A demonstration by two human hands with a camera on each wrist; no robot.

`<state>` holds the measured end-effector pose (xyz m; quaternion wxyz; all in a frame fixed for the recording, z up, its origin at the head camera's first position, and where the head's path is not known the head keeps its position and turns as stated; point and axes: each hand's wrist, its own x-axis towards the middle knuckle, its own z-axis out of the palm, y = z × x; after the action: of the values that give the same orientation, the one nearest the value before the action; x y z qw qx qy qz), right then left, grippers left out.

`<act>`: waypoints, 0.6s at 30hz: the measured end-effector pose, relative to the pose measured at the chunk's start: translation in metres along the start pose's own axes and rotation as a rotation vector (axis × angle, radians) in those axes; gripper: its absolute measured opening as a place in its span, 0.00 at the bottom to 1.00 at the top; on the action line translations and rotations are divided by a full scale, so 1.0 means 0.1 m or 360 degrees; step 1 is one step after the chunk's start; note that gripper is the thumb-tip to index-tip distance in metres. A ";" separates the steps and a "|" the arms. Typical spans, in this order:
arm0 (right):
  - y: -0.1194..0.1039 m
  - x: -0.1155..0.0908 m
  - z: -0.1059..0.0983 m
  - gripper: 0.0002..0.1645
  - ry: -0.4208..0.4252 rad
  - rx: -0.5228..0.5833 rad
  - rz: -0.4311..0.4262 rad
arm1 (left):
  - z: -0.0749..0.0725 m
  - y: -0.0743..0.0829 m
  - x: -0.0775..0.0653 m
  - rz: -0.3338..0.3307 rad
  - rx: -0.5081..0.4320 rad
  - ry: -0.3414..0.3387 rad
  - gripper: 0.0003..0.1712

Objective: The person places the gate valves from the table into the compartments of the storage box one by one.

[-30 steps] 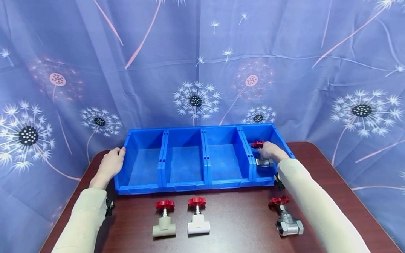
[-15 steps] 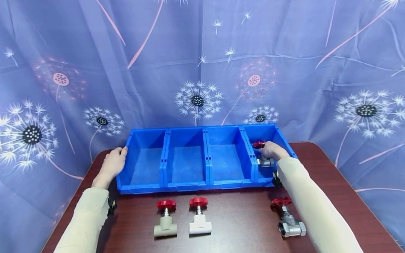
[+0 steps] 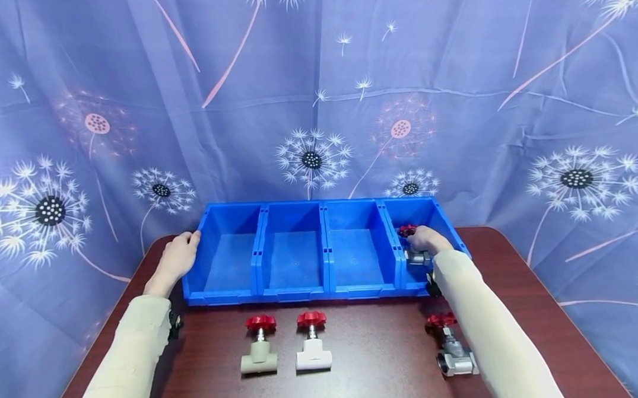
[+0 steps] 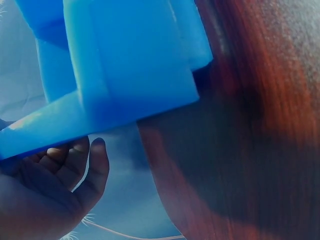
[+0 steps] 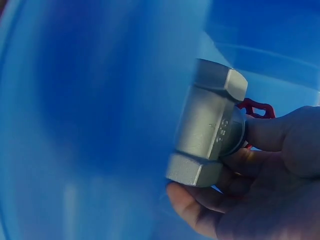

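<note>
My right hand (image 3: 429,240) reaches into the rightmost compartment of a blue four-bay storage bin (image 3: 296,294). It grips a grey metal gate valve (image 5: 205,125) with a red handwheel (image 3: 406,231). In the right wrist view, thumb and fingers close around the neck below the handwheel, and the valve's body lies close to a blurred blue wall. My left hand (image 3: 176,257) holds the bin's left rim, with curled fingers (image 4: 99,155) against the outside wall. The other compartments hold nothing visible.
A second metal gate valve (image 3: 455,359) lies on the dark red table (image 3: 379,351), partly behind the right sleeve. In front of the bin lie a beige valve (image 3: 259,359) and a white valve (image 3: 313,355), both with red handwheels. A patterned blue curtain (image 3: 313,74) hangs behind.
My right hand and the metal gate valve have shifted slightly toward the near side inside the compartment. The left hand stays at the bin's rim, and the view has drifted a little.
</note>
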<state>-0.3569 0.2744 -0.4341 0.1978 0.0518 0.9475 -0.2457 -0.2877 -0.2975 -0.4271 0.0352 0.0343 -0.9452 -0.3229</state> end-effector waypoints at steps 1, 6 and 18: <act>0.00 0.00 0.00 0.13 0.0003 0.0013 -0.0002 | 0.00 0.00 0.00 0.0001 -0.0002 0.0002 0.35; 0.00 -0.01 0.03 0.14 -0.0005 0.0064 -0.0004 | 0.01 -0.03 0.00 -0.0004 0.0003 0.0010 0.35; 0.02 -0.01 0.05 0.13 0.0011 0.0055 0.0044 | 0.03 -0.03 0.02 0.0004 -0.0020 0.0016 0.36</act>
<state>-0.3537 0.2736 -0.4381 0.1970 0.0692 0.9430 -0.2591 -0.2903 -0.2982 -0.4316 0.0405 0.0344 -0.9430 -0.3287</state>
